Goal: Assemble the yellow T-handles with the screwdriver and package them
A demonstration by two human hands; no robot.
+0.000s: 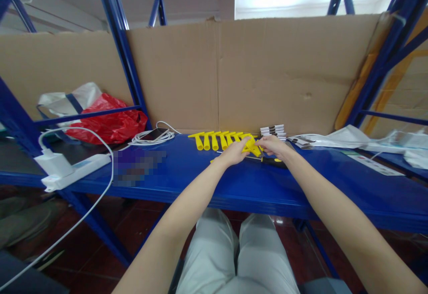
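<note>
Head view, with the yellow piece (pixel 250 144) as the clock's centre: farthest left, toward eight or nine o'clock, a power strip (pixel 83 172) lies on the blue bench (pixel 190 169); at nine, a phone (pixel 155 134) rests on a coiled white cable (pixel 138 139). Nearer at nine stands a row of yellow tubes (pixel 215 142). The left hand (pixel 235 153) grasps the yellow piece, which is held between both hands just over the bench. The right hand (pixel 273 145) has its fingertips drawn together at the piece's right side; whether they pinch it or something small, I cannot tell. A small white-and-black stack (pixel 272 130) sits at two, a screwdriver (pixel 274 163) at four. The step seems to be close handwork on this one piece; the next move calls for a steady left hold and fine right-finger control.
</note>
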